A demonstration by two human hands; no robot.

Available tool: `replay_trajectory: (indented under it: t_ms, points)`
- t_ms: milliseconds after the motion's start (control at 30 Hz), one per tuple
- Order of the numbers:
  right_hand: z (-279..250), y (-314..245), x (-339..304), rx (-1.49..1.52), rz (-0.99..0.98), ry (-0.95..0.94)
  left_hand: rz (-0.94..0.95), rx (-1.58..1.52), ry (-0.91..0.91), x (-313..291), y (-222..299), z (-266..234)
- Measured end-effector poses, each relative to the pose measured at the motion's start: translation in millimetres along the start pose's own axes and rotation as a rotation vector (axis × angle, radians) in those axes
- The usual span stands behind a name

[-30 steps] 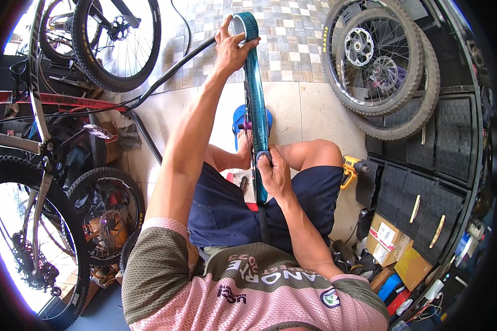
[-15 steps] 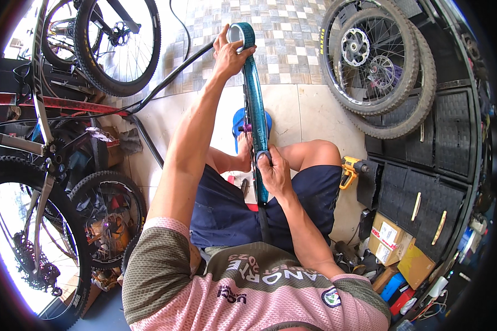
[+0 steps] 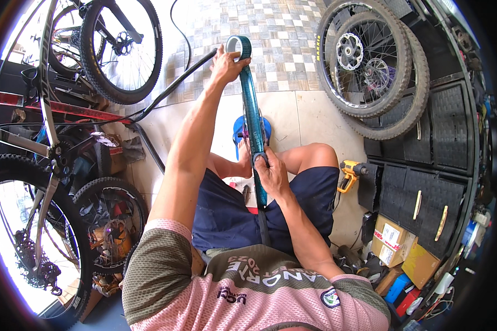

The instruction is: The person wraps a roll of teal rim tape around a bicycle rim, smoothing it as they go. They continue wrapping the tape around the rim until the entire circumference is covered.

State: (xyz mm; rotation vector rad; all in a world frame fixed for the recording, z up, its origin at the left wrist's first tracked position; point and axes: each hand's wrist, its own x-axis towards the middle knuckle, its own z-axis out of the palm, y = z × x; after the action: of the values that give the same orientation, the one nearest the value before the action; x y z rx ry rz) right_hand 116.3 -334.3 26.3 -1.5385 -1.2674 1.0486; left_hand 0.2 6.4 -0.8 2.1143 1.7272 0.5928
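Fingers (image 3: pixel 232 56) of the left hand (image 3: pixel 225 69) hold a teal tape roll (image 3: pixel 246 49), upper centre; the right hand (image 3: pixel 272 172) curls its fingers around the unrolled strip (image 3: pixel 253 113), mid-frame.

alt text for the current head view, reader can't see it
The left hand holds a teal tape roll, its strip running along an edge-on spoked wheel gripped lower down by the right hand. Bicycles stand at left; loose wheels and a yellow tool at right.
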Motion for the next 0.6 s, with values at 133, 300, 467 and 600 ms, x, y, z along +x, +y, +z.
replay_trajectory:
  t_ms: [133,300,467,600]
  points:
    - [-4,-8,-4,0.062,-0.017,-0.047,-0.222,-0.477,-0.253,5,-17,0]
    - [-29,-28,1,0.000,-0.062,0.003,-0.453,-0.884,-0.288,-16,21,-3]
    - [-15,-27,90,0.170,0.059,0.068,-0.492,-0.958,-0.280,-26,11,-8]
    - [-10,-23,193,0.068,0.185,0.027,-0.531,-0.927,-0.294,-26,18,-8]
